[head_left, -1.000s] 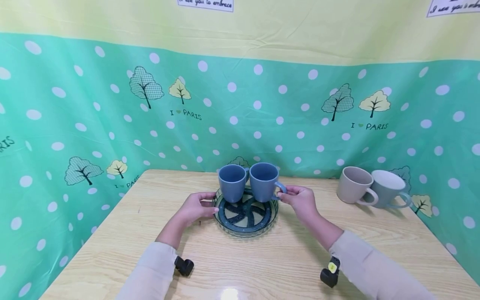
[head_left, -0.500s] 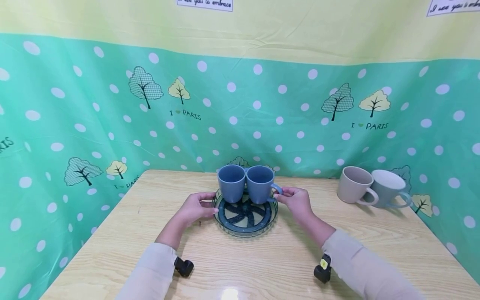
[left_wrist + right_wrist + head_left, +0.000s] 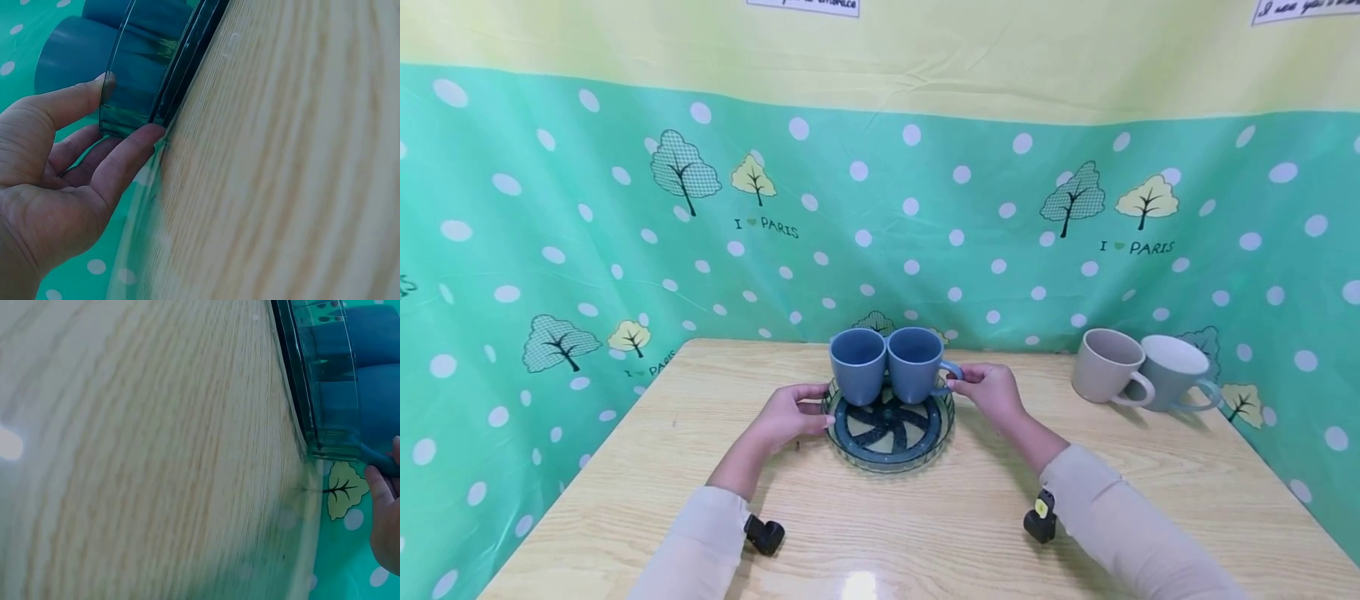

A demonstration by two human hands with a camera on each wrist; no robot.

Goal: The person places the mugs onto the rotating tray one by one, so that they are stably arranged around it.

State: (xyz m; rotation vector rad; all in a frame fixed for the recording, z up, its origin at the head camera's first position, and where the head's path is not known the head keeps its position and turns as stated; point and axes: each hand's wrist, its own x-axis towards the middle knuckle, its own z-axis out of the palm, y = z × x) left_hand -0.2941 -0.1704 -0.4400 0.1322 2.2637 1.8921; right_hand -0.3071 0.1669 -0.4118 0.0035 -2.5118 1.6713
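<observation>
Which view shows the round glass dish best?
The head view: it looks down into the glass dish, showing its dark patterned base and most of its rim, partly hidden behind two blue mugs. The left wrist view shows side wall at the left hand; the right wrist view, cropped side wall.

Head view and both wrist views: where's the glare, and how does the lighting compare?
Head: bright, a white glare spot on the table at the bottom edge; left wrist: dimmer, no comparable spot; right wrist: also dimmer, white glare at the left edge.
</observation>
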